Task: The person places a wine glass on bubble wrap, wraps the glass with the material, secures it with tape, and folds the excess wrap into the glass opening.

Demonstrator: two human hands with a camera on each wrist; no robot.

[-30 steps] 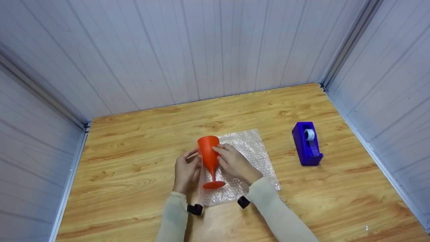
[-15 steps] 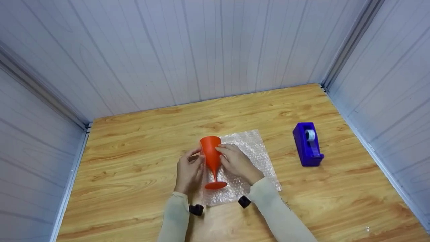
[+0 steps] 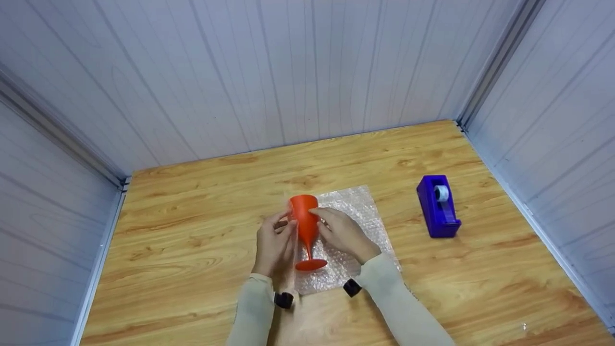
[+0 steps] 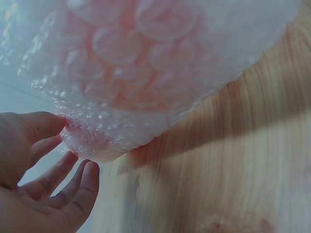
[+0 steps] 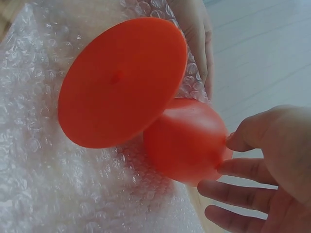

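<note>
An orange goblet (image 3: 306, 221) lies on its side on a sheet of bubble wrap (image 3: 358, 211), its mouth away from me and its round foot (image 5: 126, 82) toward me. My left hand (image 3: 274, 242) pinches the wrap's left edge, raised against the bowl. In the left wrist view the bubble wrap (image 4: 146, 87) hides most of the goblet, which shows as pink behind it. My right hand (image 3: 343, 233) holds the right side of the bowl with thumb and fingertips. In the right wrist view, the other fingers of this hand (image 5: 282, 170) are extended.
A purple tape dispenser (image 3: 438, 206) with a white roll stands to the right on the wooden table (image 3: 182, 250). Pale panel walls (image 3: 269, 72) enclose the table at the back and sides. A small clear scrap (image 3: 524, 326) lies near the front right.
The goblet has shifted slightly to the right, and both hands have moved with it. The wrap's left edge has followed. The tape dispenser stays in place.
</note>
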